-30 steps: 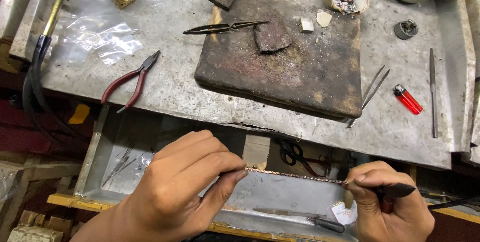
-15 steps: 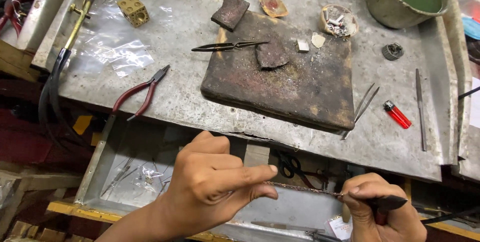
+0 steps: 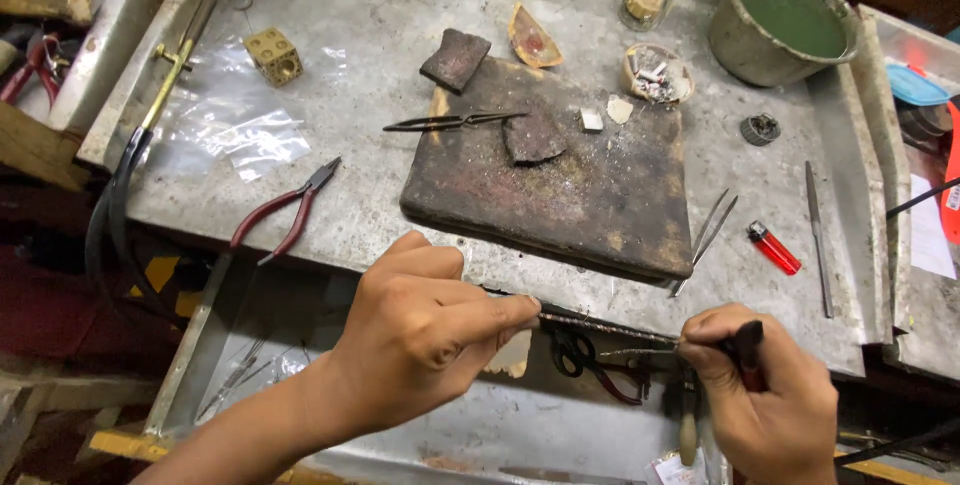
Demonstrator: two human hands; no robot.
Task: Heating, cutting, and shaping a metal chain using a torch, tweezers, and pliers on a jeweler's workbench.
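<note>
Dark, thin metal strip (image 3: 600,326) spans our hands just off the counter (image 3: 380,65) edge; our left hand (image 3: 425,330) pinches one end taut; our right hand (image 3: 765,400), closed around a black-handled tool (image 3: 735,345), grips the other.

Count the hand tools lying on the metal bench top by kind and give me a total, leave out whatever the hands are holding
Red-handled pliers: 1
Tweezers: 2, dark pair on the charred block, silver pair beside the lighter
Needle file: 1
Red lighter: 1
Total: 5
</note>
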